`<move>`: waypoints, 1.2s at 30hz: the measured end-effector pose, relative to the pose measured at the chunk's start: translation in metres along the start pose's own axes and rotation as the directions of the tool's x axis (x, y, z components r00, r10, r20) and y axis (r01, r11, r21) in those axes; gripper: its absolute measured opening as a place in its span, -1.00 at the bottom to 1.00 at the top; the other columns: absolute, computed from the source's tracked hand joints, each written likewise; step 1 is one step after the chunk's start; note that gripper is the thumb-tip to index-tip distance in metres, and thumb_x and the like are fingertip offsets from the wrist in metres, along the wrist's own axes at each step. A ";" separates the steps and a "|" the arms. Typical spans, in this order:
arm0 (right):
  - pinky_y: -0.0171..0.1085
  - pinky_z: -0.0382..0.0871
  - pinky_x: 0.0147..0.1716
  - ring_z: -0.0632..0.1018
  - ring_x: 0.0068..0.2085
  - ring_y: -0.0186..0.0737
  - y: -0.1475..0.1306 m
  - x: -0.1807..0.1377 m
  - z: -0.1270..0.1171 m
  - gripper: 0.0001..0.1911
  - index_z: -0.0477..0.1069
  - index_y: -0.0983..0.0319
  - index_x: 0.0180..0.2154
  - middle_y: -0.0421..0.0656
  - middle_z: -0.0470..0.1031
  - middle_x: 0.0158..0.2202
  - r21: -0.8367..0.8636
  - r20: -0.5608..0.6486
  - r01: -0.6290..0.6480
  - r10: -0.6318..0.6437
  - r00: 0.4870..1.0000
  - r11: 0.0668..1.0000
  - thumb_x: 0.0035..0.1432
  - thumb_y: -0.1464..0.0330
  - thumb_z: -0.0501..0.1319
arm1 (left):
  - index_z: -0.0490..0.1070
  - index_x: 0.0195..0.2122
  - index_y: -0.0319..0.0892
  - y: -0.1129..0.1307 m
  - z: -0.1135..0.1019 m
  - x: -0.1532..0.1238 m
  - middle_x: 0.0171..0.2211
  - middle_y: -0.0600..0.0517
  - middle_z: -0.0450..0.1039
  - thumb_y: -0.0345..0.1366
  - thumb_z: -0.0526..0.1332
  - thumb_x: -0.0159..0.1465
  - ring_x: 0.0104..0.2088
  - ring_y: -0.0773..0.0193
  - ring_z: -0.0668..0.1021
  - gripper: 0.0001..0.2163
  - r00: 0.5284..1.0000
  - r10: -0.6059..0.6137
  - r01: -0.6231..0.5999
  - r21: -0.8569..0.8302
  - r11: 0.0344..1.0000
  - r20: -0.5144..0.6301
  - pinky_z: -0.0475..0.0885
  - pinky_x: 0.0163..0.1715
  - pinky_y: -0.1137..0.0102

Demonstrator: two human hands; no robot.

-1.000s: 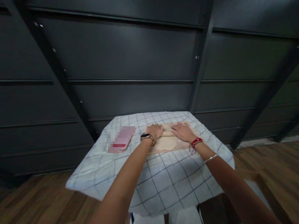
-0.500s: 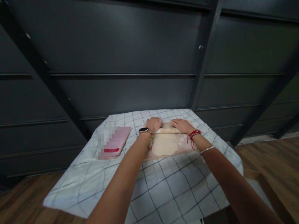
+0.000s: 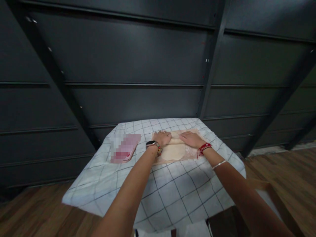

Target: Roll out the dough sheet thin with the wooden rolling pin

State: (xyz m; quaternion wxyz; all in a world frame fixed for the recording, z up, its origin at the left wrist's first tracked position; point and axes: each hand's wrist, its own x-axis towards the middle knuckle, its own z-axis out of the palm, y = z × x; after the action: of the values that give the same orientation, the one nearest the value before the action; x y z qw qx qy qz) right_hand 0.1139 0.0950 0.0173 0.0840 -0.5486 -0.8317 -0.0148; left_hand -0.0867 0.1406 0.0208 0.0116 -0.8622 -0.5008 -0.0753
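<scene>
A pale round of flattened dough (image 3: 173,152) lies on a light wooden board (image 3: 191,154) on a table covered by a white checked cloth (image 3: 172,194). A pale rolling pin (image 3: 177,141) lies across the dough's far edge. My left hand (image 3: 163,138), with a watch on the wrist, presses on the pin's left end, fingers curled over it. My right hand (image 3: 191,139), with a red thread bracelet, lies flat on the pin's right end, fingers stretched out.
A pink flat packet (image 3: 124,151) lies on the cloth to the left of the board. A dark panelled wall (image 3: 138,65) with slanted beams rises right behind the table. Wooden floor (image 3: 288,177) shows on both sides, and a chair edge (image 3: 266,186) at the right.
Both hands stay on the rolling pin at the dough's far edge. The view has shifted a little, so the table looks slightly farther than half a second ago.
</scene>
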 end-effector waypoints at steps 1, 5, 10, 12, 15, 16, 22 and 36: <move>-0.12 0.18 0.11 0.39 0.12 -0.10 -0.002 -0.004 0.000 -0.48 0.44 0.23 0.00 -0.04 0.43 0.10 0.005 -0.003 -0.024 0.024 1.000 1.000 0.39 0.17 -0.20 | 0.45 -0.12 -0.13 0.001 0.000 -0.004 -0.01 -0.09 0.46 -0.24 -0.11 0.37 -0.02 0.05 0.45 -0.66 1.000 0.017 -0.017 0.023 1.000 0.006 0.32 -0.10 0.17; -0.07 0.22 0.09 0.37 0.14 -0.08 -0.010 -0.019 0.002 -0.49 0.39 0.17 0.06 -0.06 0.41 0.13 0.016 -0.025 -0.087 0.087 0.996 0.996 0.37 0.12 -0.18 | 0.45 -0.08 -0.10 0.008 -0.002 -0.018 0.00 -0.08 0.46 -0.22 -0.16 0.37 0.01 0.05 0.44 -0.61 0.999 0.037 -0.038 0.074 0.997 0.015 0.29 -0.07 0.15; -0.08 0.23 0.09 0.35 0.15 -0.08 -0.010 -0.021 0.002 -0.49 0.36 0.19 0.09 -0.04 0.40 0.13 -0.004 -0.039 -0.091 0.090 0.995 0.996 0.38 0.16 -0.21 | 0.48 -0.15 -0.15 0.011 -0.004 -0.019 -0.02 -0.11 0.48 -0.19 -0.17 0.37 0.00 0.06 0.45 -0.58 1.000 -0.004 0.005 0.064 0.998 -0.013 0.28 -0.07 0.20; -0.09 0.23 0.09 0.35 0.15 -0.08 -0.005 -0.015 0.003 -0.47 0.37 0.20 0.08 -0.04 0.40 0.12 -0.008 -0.038 -0.073 0.073 0.997 0.997 0.38 0.18 -0.24 | 0.48 -0.15 -0.17 0.010 -0.004 -0.015 -0.04 -0.12 0.49 -0.18 -0.17 0.37 -0.02 0.06 0.47 -0.57 0.999 -0.014 0.016 0.069 0.997 -0.037 0.30 -0.09 0.22; -0.12 0.22 0.10 0.35 0.15 -0.11 0.006 -0.002 0.008 -0.44 0.35 0.20 0.10 -0.05 0.40 0.13 0.006 -0.065 -0.046 0.046 0.997 0.999 0.39 0.19 -0.30 | 0.47 -0.12 -0.19 0.007 -0.004 -0.002 -0.06 -0.13 0.49 -0.18 -0.18 0.37 -0.04 0.07 0.49 -0.56 0.998 -0.023 0.028 0.081 0.996 -0.064 0.31 -0.09 0.24; -0.12 0.22 0.10 0.35 0.15 -0.11 0.011 0.003 0.010 -0.44 0.33 0.19 0.11 -0.06 0.39 0.14 0.011 -0.074 -0.037 0.038 0.997 0.999 0.39 0.20 -0.31 | 0.47 -0.11 -0.19 0.005 -0.005 0.003 -0.06 -0.14 0.49 -0.19 -0.18 0.38 -0.04 0.06 0.49 -0.57 0.998 -0.022 0.027 0.086 0.996 -0.063 0.31 -0.09 0.24; -0.10 0.16 0.13 0.34 0.17 -0.07 0.035 0.036 0.018 -0.53 0.31 0.24 0.11 -0.02 0.37 0.16 -0.035 -0.038 0.018 -0.019 0.999 0.999 0.39 0.28 -0.23 | 0.42 -0.05 -0.18 -0.004 -0.009 0.031 0.01 -0.15 0.44 -0.23 -0.14 0.38 0.02 0.02 0.44 -0.63 0.998 -0.038 0.036 0.038 0.999 0.045 0.30 -0.06 0.21; -0.12 0.16 0.11 0.37 0.13 -0.08 0.023 0.025 0.010 -0.53 0.32 0.24 0.11 -0.01 0.40 0.12 -0.091 -0.017 0.058 -0.060 0.998 0.994 0.40 0.29 -0.23 | 0.45 -0.04 -0.10 -0.007 -0.007 0.031 0.01 -0.08 0.48 -0.19 -0.11 0.35 -0.02 0.08 0.49 -0.63 0.988 -0.072 0.069 0.030 0.997 0.137 0.35 -0.12 0.29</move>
State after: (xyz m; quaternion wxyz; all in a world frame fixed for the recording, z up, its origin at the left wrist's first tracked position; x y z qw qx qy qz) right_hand 0.1244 0.1284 0.0103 0.0666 -0.5270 -0.8451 -0.0604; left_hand -0.0783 0.1706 0.0318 -0.0150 -0.8470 -0.5314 -0.0097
